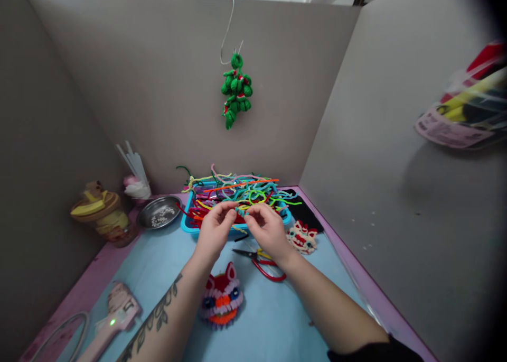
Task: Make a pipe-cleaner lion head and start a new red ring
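Note:
My left hand (219, 223) and my right hand (266, 225) meet in front of the blue basket (185, 223). Between their fingertips they pinch a short teal pipe cleaner (241, 212), which looks bent or coiled. Below my right hand lie scissors with red handles (269, 272), partly covered by that hand. A purple, red and orange fuzzy animal face (222, 298) rests on the blue mat between my forearms. Beside my right wrist sits a cream and red fuzzy face (302, 238).
Loose pipe cleaners (253, 190) overflow the basket. To the left are a metal dish (160, 212) with small white bits, a brown tub (113, 219) and a pink glue gun (114, 319) with a lit green light. Green knitted ornaments (236, 90) hang on the back panel; a black phone-like slab (304, 211) lies right.

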Tool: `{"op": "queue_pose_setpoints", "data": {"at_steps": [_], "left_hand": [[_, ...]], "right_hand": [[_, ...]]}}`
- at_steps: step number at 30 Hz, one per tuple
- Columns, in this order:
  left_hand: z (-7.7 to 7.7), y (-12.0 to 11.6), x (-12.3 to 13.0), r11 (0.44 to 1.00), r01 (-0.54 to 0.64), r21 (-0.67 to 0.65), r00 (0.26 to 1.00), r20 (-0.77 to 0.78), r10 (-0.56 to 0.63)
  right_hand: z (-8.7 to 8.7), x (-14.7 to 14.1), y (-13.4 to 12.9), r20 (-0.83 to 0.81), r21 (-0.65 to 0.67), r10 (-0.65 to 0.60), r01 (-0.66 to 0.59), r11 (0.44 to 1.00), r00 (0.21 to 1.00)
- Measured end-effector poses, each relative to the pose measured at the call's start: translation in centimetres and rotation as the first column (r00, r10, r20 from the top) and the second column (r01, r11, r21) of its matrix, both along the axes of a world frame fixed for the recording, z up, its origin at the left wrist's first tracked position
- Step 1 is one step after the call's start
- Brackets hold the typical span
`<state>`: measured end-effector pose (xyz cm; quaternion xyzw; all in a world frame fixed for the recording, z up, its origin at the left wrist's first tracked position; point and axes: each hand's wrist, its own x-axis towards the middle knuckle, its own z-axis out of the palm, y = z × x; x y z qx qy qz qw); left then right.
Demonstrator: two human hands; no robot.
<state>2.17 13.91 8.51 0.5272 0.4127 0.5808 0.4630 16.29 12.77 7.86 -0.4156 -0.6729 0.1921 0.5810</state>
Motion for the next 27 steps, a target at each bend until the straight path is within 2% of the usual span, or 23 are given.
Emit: {"op": "queue_pose_setpoints", "data": {"at_steps": [3, 6, 10, 14, 18, 21, 24, 27], "left_hand": [[0.0, -0.1, 0.1, 0.996, 0.077, -0.040, 0.993, 0.088, -0.073], [0.1, -0.1, 0.0, 0.979, 0.174, -0.104, 0.969, 0.193, -0.151], [0.5, 0.0, -0.8, 0.953, 0.231, -0.198, 0.937, 0.308, -0.163], [0.7, 0.1, -1.3, 0.911, 0.320, -0.260, 0.930, 0.269, -0.250], [0.6, -0.1, -1.2, 0.869, 0.423, -0.259, 0.903, 0.207, -0.377], [0.5, -0.2, -1.2, 0.843, 0.462, -0.275, 0.885, 0.204, -0.419], [0.4, -0.1, -1.2, 0.824, 0.488, -0.288, 0.869, 0.248, -0.428], [0.4, 0.0, -1.3, 0.842, 0.459, -0.285, 0.884, 0.239, -0.401]], "right_hand": [[-0.5, -0.2, 0.1, -0.021, -0.013, 0.001, -0.001, 1.000, 1.000], [-0.7, -0.3, 0.1, 0.003, -0.032, 0.072, -0.072, 0.997, 0.997], [-0.3, 0.1, 0.2, -0.007, -0.046, 0.114, -0.115, 0.992, 0.993], [0.2, 0.8, 0.6, -0.075, -0.065, 0.121, -0.125, 0.990, 0.990], [0.6, 0.9, 0.9, -0.102, -0.148, 0.294, -0.307, 0.940, 0.950], [0.8, 1.0, 0.9, -0.142, -0.192, 0.366, -0.388, 0.901, 0.920], [1.0, 1.3, 0.9, -0.173, -0.196, 0.361, -0.391, 0.899, 0.917], [0.9, 1.6, 1.1, -0.169, -0.173, 0.285, -0.313, 0.934, 0.944]]}}
